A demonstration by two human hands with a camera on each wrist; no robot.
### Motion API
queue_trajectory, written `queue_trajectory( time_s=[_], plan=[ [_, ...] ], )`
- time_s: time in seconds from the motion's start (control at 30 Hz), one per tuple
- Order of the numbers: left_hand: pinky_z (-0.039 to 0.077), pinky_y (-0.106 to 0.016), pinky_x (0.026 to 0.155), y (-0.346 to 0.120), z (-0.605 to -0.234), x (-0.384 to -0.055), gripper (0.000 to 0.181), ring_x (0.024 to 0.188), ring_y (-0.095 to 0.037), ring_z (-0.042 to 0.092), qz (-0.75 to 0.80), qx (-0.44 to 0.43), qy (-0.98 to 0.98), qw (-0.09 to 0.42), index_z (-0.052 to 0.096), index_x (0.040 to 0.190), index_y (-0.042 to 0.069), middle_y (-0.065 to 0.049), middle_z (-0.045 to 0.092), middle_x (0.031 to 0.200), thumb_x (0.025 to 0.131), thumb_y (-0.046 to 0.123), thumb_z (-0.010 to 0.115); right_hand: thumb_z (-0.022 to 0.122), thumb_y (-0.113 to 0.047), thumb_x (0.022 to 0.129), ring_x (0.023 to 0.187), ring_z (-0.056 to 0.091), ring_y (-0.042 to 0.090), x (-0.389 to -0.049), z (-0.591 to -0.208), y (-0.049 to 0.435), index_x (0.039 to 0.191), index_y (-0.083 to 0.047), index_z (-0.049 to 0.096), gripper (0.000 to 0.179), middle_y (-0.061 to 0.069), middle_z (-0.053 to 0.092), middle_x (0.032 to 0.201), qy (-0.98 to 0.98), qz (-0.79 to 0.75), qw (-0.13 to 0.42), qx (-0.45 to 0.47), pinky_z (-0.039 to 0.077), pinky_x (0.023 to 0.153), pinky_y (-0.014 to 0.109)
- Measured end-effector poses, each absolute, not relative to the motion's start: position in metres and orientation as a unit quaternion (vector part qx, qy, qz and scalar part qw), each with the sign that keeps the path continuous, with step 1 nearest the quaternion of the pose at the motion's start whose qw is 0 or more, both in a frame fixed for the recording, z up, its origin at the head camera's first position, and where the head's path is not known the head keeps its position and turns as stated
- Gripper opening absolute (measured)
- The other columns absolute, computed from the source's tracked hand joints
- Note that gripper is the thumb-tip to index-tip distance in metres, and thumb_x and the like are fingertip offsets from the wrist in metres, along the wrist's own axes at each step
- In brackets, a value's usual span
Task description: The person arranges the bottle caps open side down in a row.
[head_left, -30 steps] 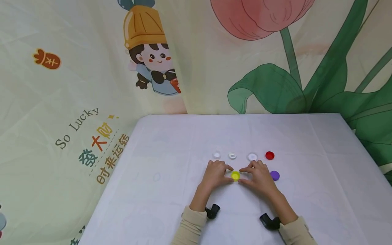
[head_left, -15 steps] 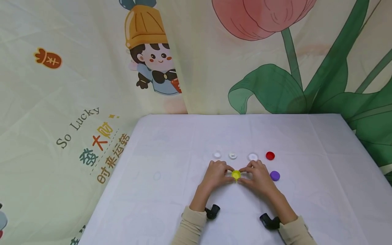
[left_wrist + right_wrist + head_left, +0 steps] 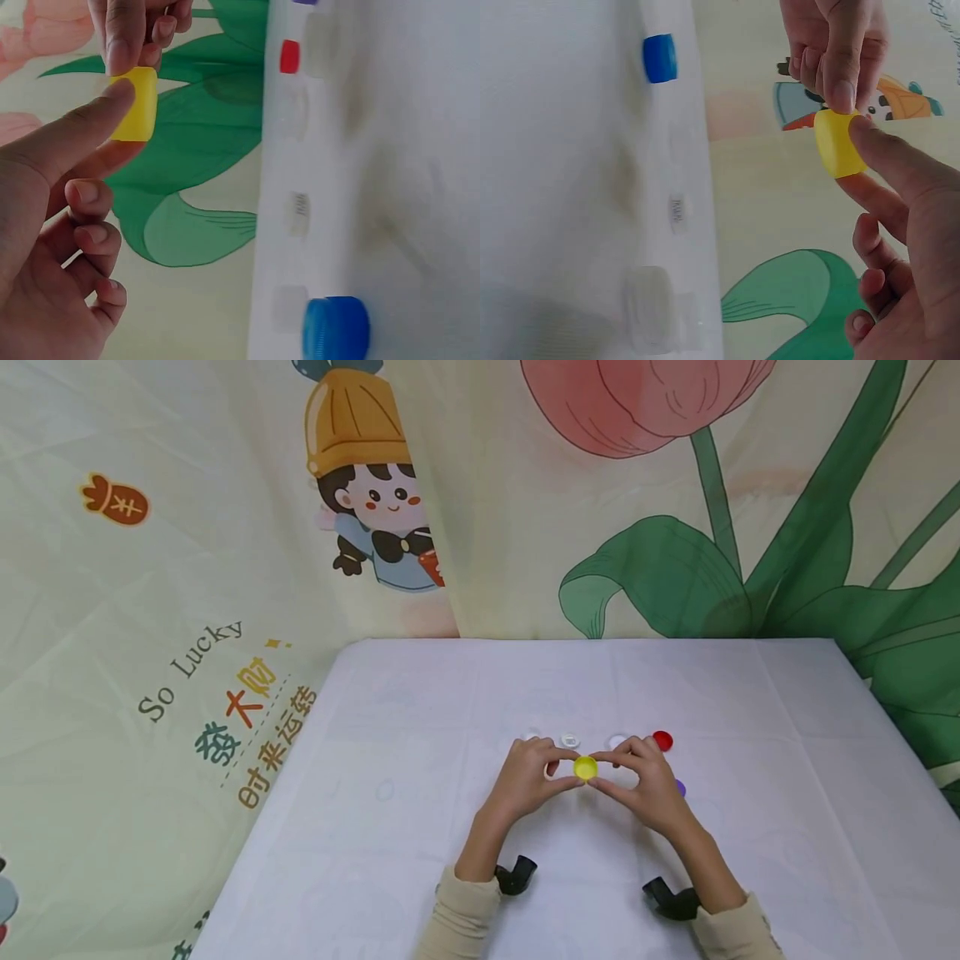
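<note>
A yellow bottle cap is held up off the table between both hands, its hollow side facing the head camera. My left hand pinches its left side with thumb and index finger. From the right, my right hand pinches the same cap in a matching way. In the left wrist view the yellow cap shows its side wall between thumb and fingers. The right wrist view also shows the cap, with fingertips of both hands meeting at it. The other fingers of each hand are curled loosely.
On the white-covered table lie a red cap, a small white cap and a white cap partly covered by my right hand. A purple cap peeks out beside that hand. The wrist views show a blue cap.
Both hands have lifted the yellow cap off the table and away from the body. They now cover more of the purple cap and the white caps.
</note>
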State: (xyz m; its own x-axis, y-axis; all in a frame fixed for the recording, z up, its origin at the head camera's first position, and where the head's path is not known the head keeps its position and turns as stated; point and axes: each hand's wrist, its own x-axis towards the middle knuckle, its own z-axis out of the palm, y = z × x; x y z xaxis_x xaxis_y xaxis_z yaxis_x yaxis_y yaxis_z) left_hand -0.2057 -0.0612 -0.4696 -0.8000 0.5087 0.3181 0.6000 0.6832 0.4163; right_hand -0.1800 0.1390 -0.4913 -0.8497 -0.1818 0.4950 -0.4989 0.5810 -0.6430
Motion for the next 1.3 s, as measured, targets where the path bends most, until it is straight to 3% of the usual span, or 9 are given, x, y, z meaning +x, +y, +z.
queue_trajectory(
  time_s=[0.3,0.57,0.67,0.8,1.07,1.3],
  plan=[
    [0.028,-0.025,0.065,-0.063,-0.448,-0.195,0.033,0.06,-0.005,0.034,-0.36,-0.328,-0.864,0.13,0.07,0.099,0.019,0.007,0.039,0.059,0.071,0.036,0.074,0.081,-0.02,0.065,0.08,0.038,0.008,-0.167,-0.467,0.14,0.095,-0.014,0.07,0.033,-0.01,0.049,0.08,-0.844,0.435,0.232,0.209,0.032,0.062,0.024],
    [0.027,-0.024,0.065,-0.063,-0.445,-0.193,0.033,0.061,-0.007,0.035,-0.387,-0.332,-0.85,0.132,0.07,0.099,0.02,0.006,0.04,0.06,0.07,0.035,0.075,0.081,-0.018,0.064,0.082,0.036,0.01,-0.163,-0.463,0.141,0.095,-0.013,0.07,0.033,-0.005,0.049,0.077,-0.841,0.44,0.24,0.204,0.033,0.062,0.033],
    [0.027,-0.025,0.065,-0.063,-0.446,-0.192,0.034,0.061,-0.008,0.035,-0.394,-0.328,-0.849,0.127,0.07,0.1,0.02,0.003,0.041,0.06,0.07,0.035,0.075,0.081,-0.018,0.064,0.083,0.036,0.011,-0.163,-0.463,0.141,0.095,-0.013,0.07,0.033,-0.001,0.05,0.077,-0.842,0.438,0.239,0.204,0.032,0.063,0.031],
    [0.027,-0.024,0.063,-0.063,-0.447,-0.193,0.032,0.058,-0.008,0.035,-0.425,-0.296,-0.851,0.088,0.07,0.101,0.021,0.005,0.04,0.059,0.073,0.038,0.072,0.081,-0.018,0.064,0.084,0.036,0.011,-0.163,-0.464,0.142,0.095,-0.013,0.07,0.033,0.001,0.05,0.076,-0.843,0.437,0.239,0.204,0.032,0.064,0.028],
    [0.03,-0.02,0.05,-0.063,-0.447,-0.191,0.025,0.059,-0.008,0.04,-0.531,-0.181,-0.826,-0.053,0.072,0.091,0.019,0.004,0.048,0.062,0.078,0.04,0.067,0.081,-0.018,0.063,0.082,0.036,0.01,-0.163,-0.467,0.141,0.096,-0.014,0.07,0.035,-0.005,0.049,0.078,-0.84,0.435,0.246,0.21,0.031,0.063,0.023],
    [0.032,-0.02,0.05,-0.061,-0.449,-0.192,0.025,0.059,-0.008,0.042,-0.553,-0.153,-0.813,-0.103,0.072,0.09,0.013,0.004,0.055,0.064,0.078,0.035,0.067,0.082,-0.017,0.063,0.081,0.037,0.009,-0.163,-0.469,0.142,0.097,-0.015,0.07,0.036,-0.002,0.051,0.078,-0.836,0.441,0.246,0.215,0.031,0.063,0.022]
  ],
)
